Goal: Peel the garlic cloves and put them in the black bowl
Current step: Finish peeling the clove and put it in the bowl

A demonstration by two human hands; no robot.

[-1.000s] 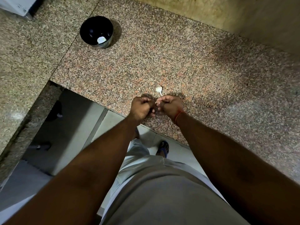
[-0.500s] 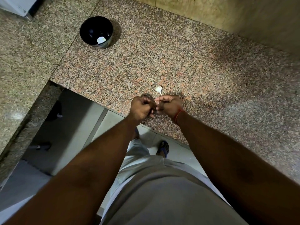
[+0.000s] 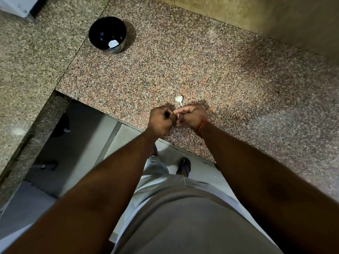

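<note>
The granite table (image 3: 211, 70) fills most of the view, and the bowl (image 3: 97, 28) stands on it at the far left, one pale peeled clove (image 3: 112, 44) inside. Well toward the near edge from the bowl, the left hand (image 3: 161, 119) and right hand (image 3: 192, 116) meet, fingers curled — pinching between them something small and mostly hidden, seemingly garlic. Just bowl-side of the hands lies a white garlic piece (image 3: 178, 99) with a thin stem.
</note>
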